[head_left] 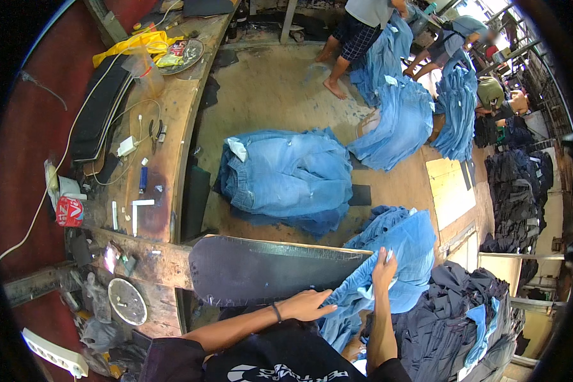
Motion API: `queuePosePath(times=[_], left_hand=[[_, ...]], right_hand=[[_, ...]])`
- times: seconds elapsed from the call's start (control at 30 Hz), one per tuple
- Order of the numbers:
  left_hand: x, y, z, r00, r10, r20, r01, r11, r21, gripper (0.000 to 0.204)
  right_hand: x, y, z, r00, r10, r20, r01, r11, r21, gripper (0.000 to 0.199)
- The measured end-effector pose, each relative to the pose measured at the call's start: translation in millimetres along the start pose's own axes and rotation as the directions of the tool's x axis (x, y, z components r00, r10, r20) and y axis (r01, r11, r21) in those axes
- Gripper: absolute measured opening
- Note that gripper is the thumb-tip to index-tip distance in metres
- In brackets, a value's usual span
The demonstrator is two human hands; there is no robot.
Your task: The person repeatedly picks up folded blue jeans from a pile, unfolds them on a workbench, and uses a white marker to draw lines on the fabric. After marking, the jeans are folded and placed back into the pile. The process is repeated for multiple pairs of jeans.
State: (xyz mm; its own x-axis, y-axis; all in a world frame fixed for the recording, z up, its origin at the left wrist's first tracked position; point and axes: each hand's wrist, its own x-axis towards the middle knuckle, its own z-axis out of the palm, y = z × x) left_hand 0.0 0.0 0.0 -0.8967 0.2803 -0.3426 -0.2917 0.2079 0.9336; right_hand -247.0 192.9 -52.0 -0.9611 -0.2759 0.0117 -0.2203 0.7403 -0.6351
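Blue denim garment [409, 258] is in hand, bunched around or against the narrow right end of the dark tapered board [267, 270]; can't tell if the board's tip is inside the cloth. Right hand [383, 272]: fingers closed on a fold near the top of the denim, a small white bit showing by the fingertips. Left hand [304, 305]: fingers loosely spread and mostly straight, touching the denim's near edge at the board's end; no firm grip visible, underside hidden.

Progress, as a judgement: this piece looks mid-handling, neither laid flat nor stacked. Most of the board is bare, cloth only at its tip. Can't tell whether the garment is going on or coming off.

Beyond the board, a flat blue jeans stack [286, 172] lies on the floor [261, 95]; looks sorted, but finished or waiting is unclear. More denim heaps [398, 124] sit farther off, near a co-worker in checked shorts [361, 35]. Dark garment pile [452, 318] right of the person, one light-blue strip on it, probably a separate batch. Plenty of pieces about, so likely more left; no count possible. Wooden tabletop [179, 137] at left carries odds and ends, no denim.
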Motion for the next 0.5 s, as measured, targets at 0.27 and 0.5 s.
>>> queuePosePath(times=[0.27,0.5], left_hand=[[-92.7,-6.8,-44.7,0.968,-0.231,0.096,0.226,0.972,0.058,0.065],[-205.0,23.4,-123.1,0.749,-0.632,-0.196,0.645,0.764,-0.001,0.055]], right_hand=[[-50.2,-169.4,72.0,0.928,-0.254,0.271,0.239,0.967,0.090,0.015],[-73.3,-243.1,79.3,0.799,-0.452,0.397,0.233,0.841,0.489,0.019]])
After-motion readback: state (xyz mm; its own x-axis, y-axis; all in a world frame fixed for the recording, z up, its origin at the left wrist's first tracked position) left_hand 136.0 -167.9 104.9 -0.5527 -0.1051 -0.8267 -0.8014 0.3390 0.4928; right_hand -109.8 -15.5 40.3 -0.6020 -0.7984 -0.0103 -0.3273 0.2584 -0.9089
